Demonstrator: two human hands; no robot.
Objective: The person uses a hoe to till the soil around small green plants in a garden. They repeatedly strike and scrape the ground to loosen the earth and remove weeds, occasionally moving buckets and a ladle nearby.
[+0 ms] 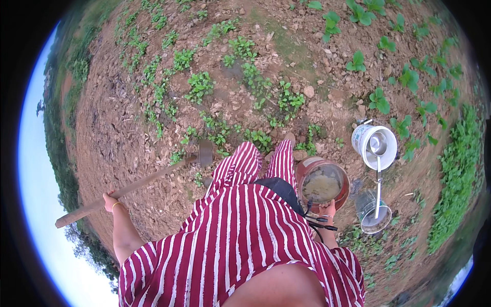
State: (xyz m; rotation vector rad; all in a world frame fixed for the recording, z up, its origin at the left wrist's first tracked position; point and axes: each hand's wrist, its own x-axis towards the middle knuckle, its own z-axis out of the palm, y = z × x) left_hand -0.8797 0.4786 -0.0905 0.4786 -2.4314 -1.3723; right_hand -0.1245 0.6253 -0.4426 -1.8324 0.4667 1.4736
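Note:
My left hand (110,202) grips the long wooden handle of a hoe (147,179), close to its free end. The hoe's flat metal head (206,153) is at the far end, beside the seedlings and left of my knee. On my other side, my right hand (327,209) holds the near rim of a reddish-brown bucket (342,170). Grey-brown contents (321,185) show inside it; whether they are liquid or powder I cannot tell. The fingers of my right hand are partly hidden at the rim.
A white bucket (357,139) holds a long-handled metal ladle (378,145). The ladle's handle reaches over a tipped transparent bucket (367,203). Low seedlings (200,86) grow in the soil ahead, and larger leafy plants (379,101) at right. Black cables (320,223) hang near my right wrist.

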